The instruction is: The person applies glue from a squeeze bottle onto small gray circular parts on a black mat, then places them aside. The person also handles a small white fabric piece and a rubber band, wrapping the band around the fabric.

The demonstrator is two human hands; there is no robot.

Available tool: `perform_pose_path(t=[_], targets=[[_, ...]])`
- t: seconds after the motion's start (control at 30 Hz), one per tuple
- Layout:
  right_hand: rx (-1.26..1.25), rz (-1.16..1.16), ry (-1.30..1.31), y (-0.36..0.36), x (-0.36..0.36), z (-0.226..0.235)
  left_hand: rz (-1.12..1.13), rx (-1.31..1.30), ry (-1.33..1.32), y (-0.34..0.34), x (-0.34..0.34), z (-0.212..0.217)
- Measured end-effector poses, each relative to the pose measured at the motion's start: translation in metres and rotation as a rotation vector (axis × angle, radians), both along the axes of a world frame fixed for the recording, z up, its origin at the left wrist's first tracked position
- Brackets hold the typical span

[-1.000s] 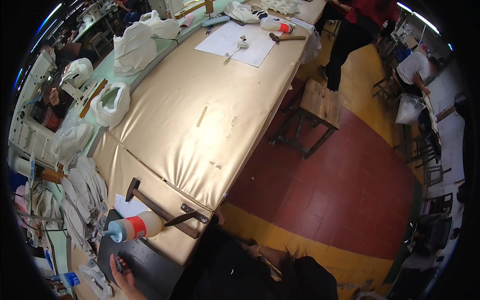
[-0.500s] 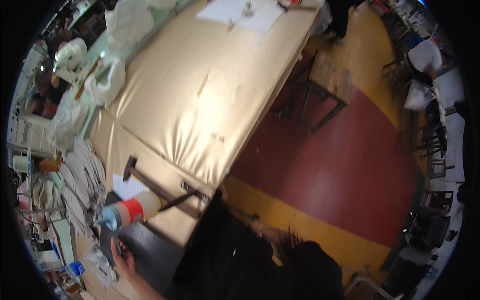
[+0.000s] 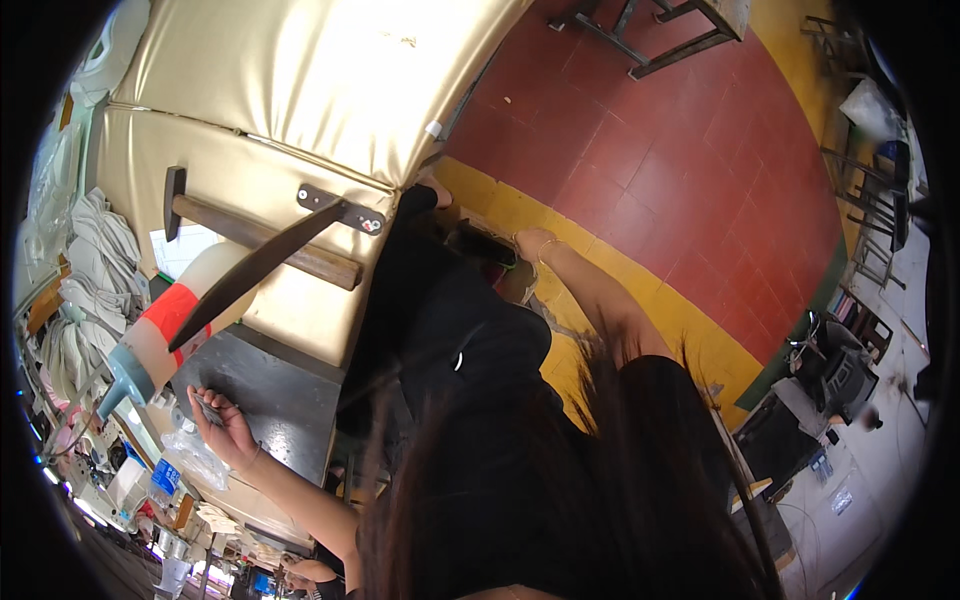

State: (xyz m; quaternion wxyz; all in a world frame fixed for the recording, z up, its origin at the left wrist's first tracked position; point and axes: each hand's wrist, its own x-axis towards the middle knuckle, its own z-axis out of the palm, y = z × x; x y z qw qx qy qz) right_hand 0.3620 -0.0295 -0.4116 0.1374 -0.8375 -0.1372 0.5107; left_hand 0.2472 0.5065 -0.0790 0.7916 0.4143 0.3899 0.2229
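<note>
I am bent far down beside a gold padded table [image 3: 300, 80]. My left hand [image 3: 225, 430] lies on a dark slab [image 3: 275, 395] at the table's near end, fingers loosely bent over a small grey piece; whether it grips the piece is unclear. My right hand [image 3: 533, 243], with a thin bangle at the wrist, reaches down to the yellow floor strip beside a dark shoe-like thing [image 3: 485, 245]; its fingers are hidden. My dark clothing and hair fill the lower middle.
A wooden-handled hammer [image 3: 255, 238], a long dark blade [image 3: 265, 265] and a pale bottle with an orange band [image 3: 165, 330] lie near the slab. Folded white cloth [image 3: 95, 240] is stacked at the left. A wooden stool [image 3: 650, 30] stands on the red floor.
The view has tipped further down and closer to the floor. My right arm has come into view reaching toward the floor. My left hand stays on the dark slab.
</note>
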Motion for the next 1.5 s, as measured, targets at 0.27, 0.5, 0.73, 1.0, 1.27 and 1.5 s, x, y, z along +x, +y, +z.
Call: perform_pose_path(t=[0.27, 0.5, 0.73, 1.0, 1.27, 1.5], targets=[[-0.059, -0.054, -0.004, 0.001, -0.004, 0.016, 0.004, -0.004, -0.005, -0.003, 0.008, 0.005], [-0.019, -0.277, 0.053, 0.028, -0.013, 0.067, -0.071, -0.053, -0.069, 0.009, -0.001, 0.004], [0.370, -0.445, 0.325, 0.090, -0.033, -0.015, -0.009, -0.011, -0.059, -0.007, 0.004, 0.010], [0.188, -0.364, 0.146, 0.138, -0.009, -0.060, 0.277, 0.160, 0.081, -0.026, 0.008, 0.008], [0.146, -0.256, 0.067, 0.146, -0.011, -0.076, 0.284, 0.220, 0.033, -0.016, 0.002, 0.001], [0.222, -0.204, 0.011, 0.130, -0.023, -0.071, 0.512, 0.186, 0.086, -0.052, 0.024, 0.009]])
